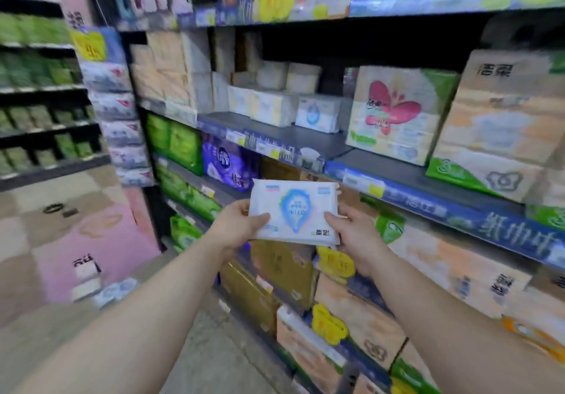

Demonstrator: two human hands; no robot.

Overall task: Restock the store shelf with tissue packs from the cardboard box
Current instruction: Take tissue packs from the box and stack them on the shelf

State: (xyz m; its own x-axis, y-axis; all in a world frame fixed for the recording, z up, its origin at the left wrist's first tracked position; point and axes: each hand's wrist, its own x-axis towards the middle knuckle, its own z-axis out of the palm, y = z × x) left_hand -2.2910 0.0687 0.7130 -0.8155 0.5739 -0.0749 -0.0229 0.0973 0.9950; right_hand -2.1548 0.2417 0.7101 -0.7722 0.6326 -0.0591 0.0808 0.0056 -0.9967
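Observation:
I hold a white tissue pack (295,211) with a blue drop-shaped logo in front of the shelving, below the middle shelf (293,138). My left hand (237,225) grips its left edge, thumb on the front. My right hand (354,236) grips its right lower corner, thumb on the front. A matching white pack with a blue drop (318,113) stands on the grey shelf board, next to white and yellow packs (266,107). The cardboard box is out of view.
Large tissue bundles (400,112) fill the shelf's right side, beige ones (162,72) its left. Green and purple packs (227,161) sit one shelf down, boxed goods lower. An aisle floor and another shelving unit (39,87) lie to the left. The picture is blurred.

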